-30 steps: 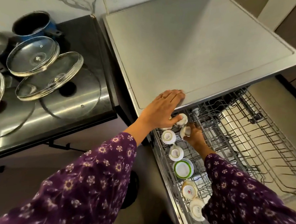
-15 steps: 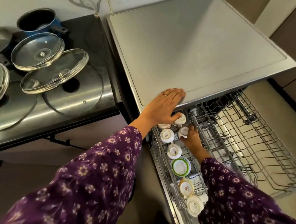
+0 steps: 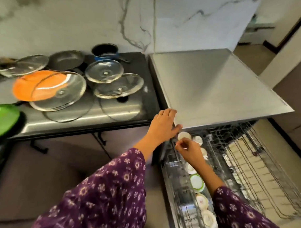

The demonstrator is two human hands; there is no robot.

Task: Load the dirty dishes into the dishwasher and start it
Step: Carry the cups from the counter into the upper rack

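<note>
No text, brand, number or sign can be read anywhere here: the picture is blurred by motion. The upturned cups (image 3: pixel 201 201) in the dishwasher rack (image 3: pixel 257 170) carry small reddish marks on their pale bases, too smeared to make out as letters. The dishwasher top (image 3: pixel 215 85) shows bare metal with no legible label
</note>
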